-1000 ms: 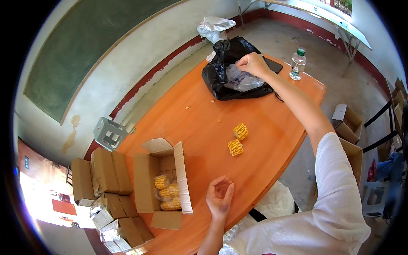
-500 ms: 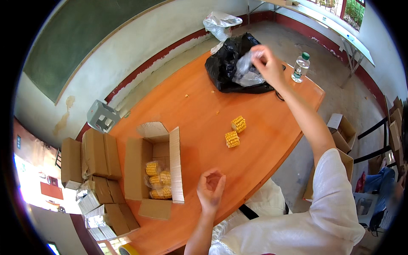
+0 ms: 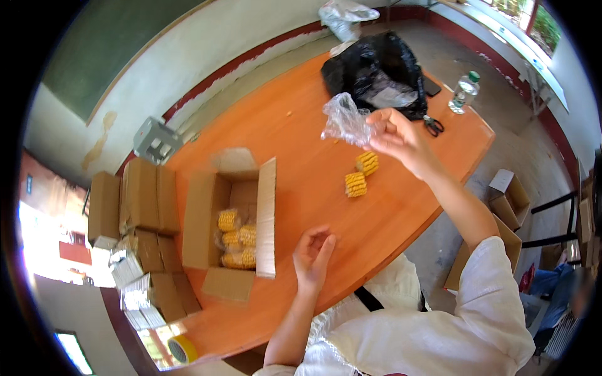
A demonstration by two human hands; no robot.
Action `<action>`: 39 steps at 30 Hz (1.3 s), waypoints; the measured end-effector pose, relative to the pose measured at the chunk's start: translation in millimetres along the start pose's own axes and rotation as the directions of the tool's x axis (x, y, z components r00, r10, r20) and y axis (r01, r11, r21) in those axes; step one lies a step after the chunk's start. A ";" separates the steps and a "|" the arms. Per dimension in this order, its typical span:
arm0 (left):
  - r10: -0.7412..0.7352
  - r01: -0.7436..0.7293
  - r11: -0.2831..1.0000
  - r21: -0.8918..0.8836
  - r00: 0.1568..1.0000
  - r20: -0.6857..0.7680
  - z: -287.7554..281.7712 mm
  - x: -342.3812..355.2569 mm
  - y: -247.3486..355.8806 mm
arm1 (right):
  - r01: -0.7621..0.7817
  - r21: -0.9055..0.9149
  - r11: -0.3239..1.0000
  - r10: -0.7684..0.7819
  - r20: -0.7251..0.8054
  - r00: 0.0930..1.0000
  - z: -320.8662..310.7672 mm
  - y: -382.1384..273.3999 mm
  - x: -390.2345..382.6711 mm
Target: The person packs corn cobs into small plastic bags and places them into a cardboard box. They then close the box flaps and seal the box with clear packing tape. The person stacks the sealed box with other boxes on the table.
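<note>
From where I stand, the open brown cardboard box [image 3: 266, 219], its flaps folded outward, makes the best marker on the orange wooden worktop [image 3: 301, 188]. To the right of the box and a little beyond it, the person's right hand [image 3: 398, 141] is raised, thumb and fingers pinching the edge of a crumpled clear plastic bag [image 3: 345, 122], which hangs out toward the box side. The left hand [image 3: 313, 257] is just right of the box, nearer the person, its fingers loosely curled and the thumb standing apart from them.

Also right of the box lie two short yellow chunks of corn on the cob [image 3: 355, 185], close together; I can't make out whether they touch. Inside the box sit several yellow corn pieces in clear wrapping [image 3: 240, 259], grouped toward its near end.

Well beyond the box and to its right, a black plastic sack [image 3: 348, 72] gapes with more clear plastic film [image 3: 395, 94] in its mouth. Farther right of the box than the sack are black-handled scissors [image 3: 433, 126] and a clear bottle with a green cap [image 3: 464, 94]. Left of the box, closed brown cartons [image 3: 141, 200] are stacked; a yellow tape roll [image 3: 182, 349] rests nearer the person than the box.
</note>
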State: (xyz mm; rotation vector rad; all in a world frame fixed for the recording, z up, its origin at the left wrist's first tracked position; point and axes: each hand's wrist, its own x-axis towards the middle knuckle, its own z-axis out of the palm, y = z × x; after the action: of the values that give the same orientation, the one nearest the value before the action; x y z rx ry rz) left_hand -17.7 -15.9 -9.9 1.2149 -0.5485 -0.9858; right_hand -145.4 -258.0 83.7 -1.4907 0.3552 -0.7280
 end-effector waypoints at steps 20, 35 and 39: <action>0.058 -0.056 0.969 -0.242 0.998 0.002 0.0 3.5 3.8 | -0.060 -0.173 0.983 0.097 0.211 0.973 72.5 36.4 -48.1; 0.155 -0.199 0.959 -0.201 0.964 -0.217 -8.3 6.4 3.0 | 0.426 -0.258 0.867 -0.439 0.007 0.899 54.8 15.9 -44.8; 0.503 -0.509 0.859 -0.053 0.859 -0.101 -7.9 -1.5 3.5 | 0.624 -0.492 0.606 -0.614 0.210 0.761 63.4 24.9 -50.9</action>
State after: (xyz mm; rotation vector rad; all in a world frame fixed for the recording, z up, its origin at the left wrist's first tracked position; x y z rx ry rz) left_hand -10.9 -10.4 -8.7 0.9623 -0.7119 -0.4978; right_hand -137.8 -178.8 53.6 -2.2094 -0.0098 -1.2393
